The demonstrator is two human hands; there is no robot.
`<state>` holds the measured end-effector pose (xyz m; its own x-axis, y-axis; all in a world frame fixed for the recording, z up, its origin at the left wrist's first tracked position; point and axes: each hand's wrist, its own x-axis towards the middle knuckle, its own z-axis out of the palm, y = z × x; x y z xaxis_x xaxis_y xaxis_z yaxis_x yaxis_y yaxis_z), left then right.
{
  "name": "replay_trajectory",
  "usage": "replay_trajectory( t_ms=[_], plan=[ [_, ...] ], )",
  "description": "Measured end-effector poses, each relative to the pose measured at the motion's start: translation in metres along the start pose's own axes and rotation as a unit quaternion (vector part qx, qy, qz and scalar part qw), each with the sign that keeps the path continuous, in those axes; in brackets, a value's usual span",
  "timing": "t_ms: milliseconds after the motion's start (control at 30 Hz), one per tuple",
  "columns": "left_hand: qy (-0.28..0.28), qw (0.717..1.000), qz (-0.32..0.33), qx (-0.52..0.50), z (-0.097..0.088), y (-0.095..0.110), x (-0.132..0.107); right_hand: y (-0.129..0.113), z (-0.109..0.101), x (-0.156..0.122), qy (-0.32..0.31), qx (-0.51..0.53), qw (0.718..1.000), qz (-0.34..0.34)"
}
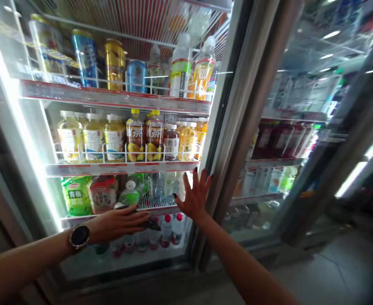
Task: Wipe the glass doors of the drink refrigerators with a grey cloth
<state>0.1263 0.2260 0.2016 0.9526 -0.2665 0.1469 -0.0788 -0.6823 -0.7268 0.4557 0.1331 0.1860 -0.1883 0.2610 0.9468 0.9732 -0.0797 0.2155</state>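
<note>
My left hand [119, 224], with a round dark watch [79, 236] on its wrist, lies flat with its fingers stretched to the right in front of the lower shelves. Under its palm and fingers is a dark, crumpled cloth-like piece [154, 225], mostly hidden, which it presses down. My right hand [195, 195] is spread wide, palm forward, beside the door's metal frame [234, 127]. Its fingers hold nothing. Behind both hands is a lit drinks cooler; light streaks suggest glass in front of it. A bottle with a green label [130, 194] lies near my left hand.
Cans [115, 63] and bottles stand on the top shelf. Tea bottles [135, 137] line the middle one. Below are a green snack bag [76, 195], a red bag [103, 193] and red-capped bottles [166, 231]. Another glass-fronted cooler section [275, 148] is at right.
</note>
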Motion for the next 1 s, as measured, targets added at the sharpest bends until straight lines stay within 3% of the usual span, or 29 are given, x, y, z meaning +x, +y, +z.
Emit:
replay_trajectory(
  t_ms=[67, 167, 233, 300, 333, 400, 500, 600, 667, 733, 800, 900, 967, 1000],
  plan=[
    [-0.003, 1.0, -0.014, -0.001, -0.031, -0.04, -0.009, 0.0, -0.001, 0.0, -0.001, 0.006, 1.0, 0.004],
    [0.069, 0.983, -0.16, 0.056, -0.1, -0.115, -0.004, 0.0, 0.0, -0.002, -0.002, 0.016, 1.0, 0.016],
    [0.14, 0.94, -0.295, 0.104, -0.136, -0.151, 0.015, 0.0, 0.003, -0.003, 0.004, 0.021, 1.0, 0.02],
    [0.183, 0.898, -0.378, 0.129, -0.148, -0.162, 0.042, 0.0, 0.005, -0.004, 0.012, 0.021, 0.999, 0.021],
    [0.19, 0.892, -0.389, 0.131, -0.143, -0.157, 0.057, 0.0, 0.006, -0.005, 0.015, 0.019, 0.999, 0.022],
    [0.167, 0.911, -0.355, 0.123, -0.118, -0.13, 0.082, 0.0, 0.007, -0.005, 0.016, 0.014, 1.0, 0.022],
    [0.093, 0.972, -0.198, 0.092, -0.06, -0.065, 0.092, 0.001, 0.005, -0.003, 0.011, 0.015, 1.0, 0.017],
    [0.019, 0.998, -0.009, 0.059, -0.013, -0.013, 0.055, 0.0, 0.001, -0.002, 0.003, 0.022, 1.0, 0.01],
    [-0.025, 0.994, 0.097, 0.035, -0.006, -0.009, 0.017, 0.0, -0.002, -0.001, -0.001, 0.025, 1.0, 0.009],
    [-0.051, 0.989, 0.136, 0.016, -0.026, -0.033, -0.012, -0.002, -0.003, 0.0, -0.004, 0.03, 0.999, 0.013],
    [-0.041, 0.996, 0.078, 0.021, -0.067, -0.079, -0.017, -0.003, -0.003, -0.001, -0.003, 0.035, 0.999, 0.024],
    [0.057, 0.986, -0.138, 0.071, -0.134, -0.157, 0.017, -0.005, 0.001, -0.002, 0.012, 0.036, 0.999, 0.035],
    [0.152, 0.943, -0.276, 0.104, -0.159, -0.187, 0.051, -0.005, 0.004, -0.003, 0.025, 0.03, 0.999, 0.035],
    [0.185, 0.923, -0.316, 0.118, -0.162, -0.192, 0.066, -0.005, 0.006, -0.004, 0.029, 0.027, 0.999, 0.034]
  ],
)
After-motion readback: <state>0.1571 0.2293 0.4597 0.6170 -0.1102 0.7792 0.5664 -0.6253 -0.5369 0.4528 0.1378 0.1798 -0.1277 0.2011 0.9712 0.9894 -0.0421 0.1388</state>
